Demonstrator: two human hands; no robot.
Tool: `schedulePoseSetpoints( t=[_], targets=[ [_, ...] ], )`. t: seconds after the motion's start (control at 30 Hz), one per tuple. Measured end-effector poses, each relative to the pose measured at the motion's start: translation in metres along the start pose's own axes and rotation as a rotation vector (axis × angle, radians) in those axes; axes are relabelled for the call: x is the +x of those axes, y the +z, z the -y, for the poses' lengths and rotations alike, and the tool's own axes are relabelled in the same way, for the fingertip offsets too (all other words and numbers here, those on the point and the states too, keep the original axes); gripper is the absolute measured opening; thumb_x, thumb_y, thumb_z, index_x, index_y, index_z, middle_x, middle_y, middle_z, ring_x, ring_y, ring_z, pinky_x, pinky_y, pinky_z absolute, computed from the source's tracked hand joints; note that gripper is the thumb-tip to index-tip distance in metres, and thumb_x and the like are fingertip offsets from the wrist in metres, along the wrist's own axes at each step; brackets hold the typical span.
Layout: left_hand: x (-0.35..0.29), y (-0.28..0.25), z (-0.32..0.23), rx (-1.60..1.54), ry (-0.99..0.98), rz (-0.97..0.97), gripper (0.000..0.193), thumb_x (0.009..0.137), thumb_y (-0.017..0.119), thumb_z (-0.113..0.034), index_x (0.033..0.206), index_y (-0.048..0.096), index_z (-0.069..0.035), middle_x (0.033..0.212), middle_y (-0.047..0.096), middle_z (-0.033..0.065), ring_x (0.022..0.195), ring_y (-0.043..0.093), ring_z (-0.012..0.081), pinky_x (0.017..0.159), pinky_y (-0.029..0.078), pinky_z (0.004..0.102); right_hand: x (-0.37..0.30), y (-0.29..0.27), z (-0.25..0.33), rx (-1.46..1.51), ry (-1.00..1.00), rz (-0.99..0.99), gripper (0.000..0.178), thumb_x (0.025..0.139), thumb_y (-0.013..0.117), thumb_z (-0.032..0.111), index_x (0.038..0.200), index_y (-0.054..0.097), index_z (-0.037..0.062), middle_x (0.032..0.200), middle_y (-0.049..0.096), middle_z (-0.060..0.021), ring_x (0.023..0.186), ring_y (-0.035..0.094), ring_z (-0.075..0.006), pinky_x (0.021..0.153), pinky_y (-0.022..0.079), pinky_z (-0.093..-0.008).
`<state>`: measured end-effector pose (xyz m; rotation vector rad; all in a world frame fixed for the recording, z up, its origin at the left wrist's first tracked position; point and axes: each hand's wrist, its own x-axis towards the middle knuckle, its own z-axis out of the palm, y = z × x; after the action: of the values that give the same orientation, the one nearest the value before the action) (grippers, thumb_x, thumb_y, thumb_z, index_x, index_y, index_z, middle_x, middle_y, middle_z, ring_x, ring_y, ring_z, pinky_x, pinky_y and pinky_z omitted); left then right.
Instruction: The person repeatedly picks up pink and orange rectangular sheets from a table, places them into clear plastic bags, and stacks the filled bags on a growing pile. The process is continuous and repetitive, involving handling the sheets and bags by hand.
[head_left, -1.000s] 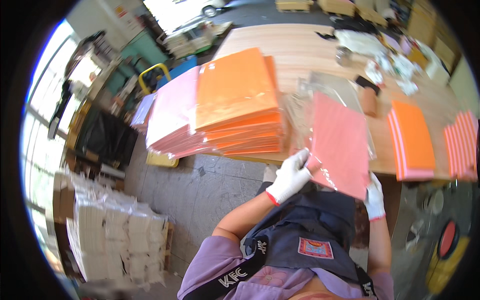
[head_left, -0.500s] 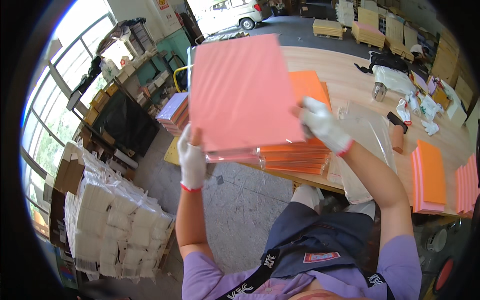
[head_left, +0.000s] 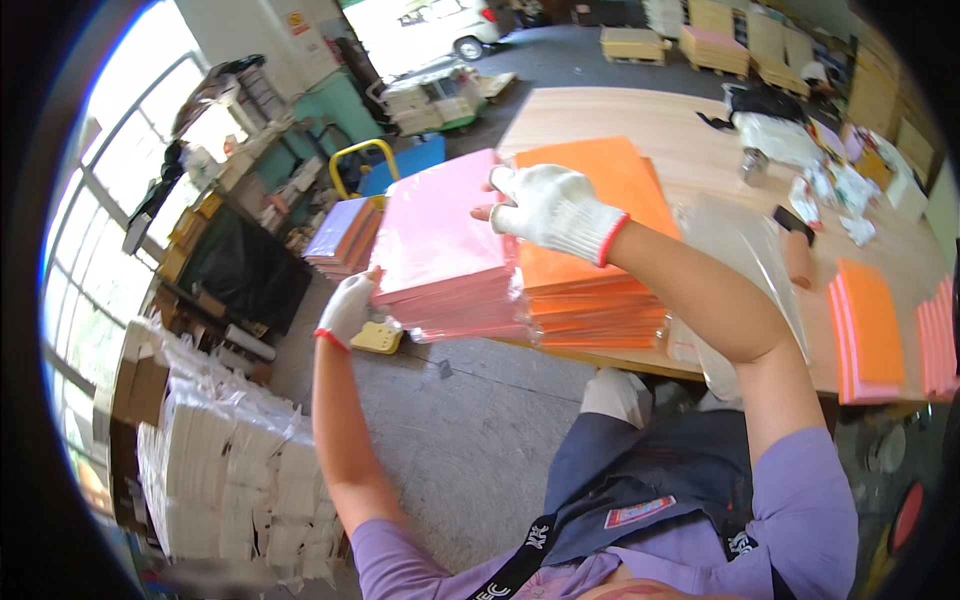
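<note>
Centre frame, worktop edge: pink wrapped paper-sheet stack, heavy, slick film. Left hand fingers clamped at lower-left corner; right hand flat on top, fingers together.

White bundled stacks on floor, yellow cart behind

Bright daylight, blown-out windows left, fisheye-bent dark rim

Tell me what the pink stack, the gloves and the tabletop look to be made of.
Pink stack: likely paper packs in glossy clear film; the edges shine and show thin layers. Left hand and right hand wear white knitted gloves, probably cotton, with red-trimmed cuffs and a visible weave. Table: pale wood or wood-look board, matte, faint grain lines.
</note>
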<state>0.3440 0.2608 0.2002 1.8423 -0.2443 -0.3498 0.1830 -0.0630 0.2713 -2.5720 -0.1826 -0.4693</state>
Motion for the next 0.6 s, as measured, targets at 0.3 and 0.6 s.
schedulePoseSetpoints(
  t=[0.3, 0.6],
  targets=[
    [-0.024, 0.043, 0.001, 0.716, 0.587, -0.479, 0.035, 0.098, 0.059, -0.012, 0.132, 0.053, -0.004, 0.121, 0.064, 0.0146, 0.109, 0.063, 0.0221, 0.091, 0.051, 0.034, -0.269, -0.022, -0.098, 0.895, 0.665, 0.087, 0.018, 0.098, 0.061, 0.021, 0.108, 0.064, 0.0057, 0.079, 0.066, 0.0005, 0.06, 0.055, -0.0043, 0.054, 0.046, -0.0217],
    [-0.134, 0.247, 0.082, 0.194, 1.323, -0.142, 0.035, 0.093, 0.057, -0.018, 0.123, 0.056, -0.001, 0.124, 0.061, 0.0163, 0.122, 0.055, 0.033, 0.105, 0.045, 0.0488, -0.565, -0.106, -0.24, 0.436, 1.163, -1.212, 0.012, 0.094, 0.05, 0.012, 0.086, 0.056, 0.0056, 0.07, 0.06, -0.0062, 0.053, 0.054, -0.0147, 0.048, 0.047, -0.0284]
  ],
)
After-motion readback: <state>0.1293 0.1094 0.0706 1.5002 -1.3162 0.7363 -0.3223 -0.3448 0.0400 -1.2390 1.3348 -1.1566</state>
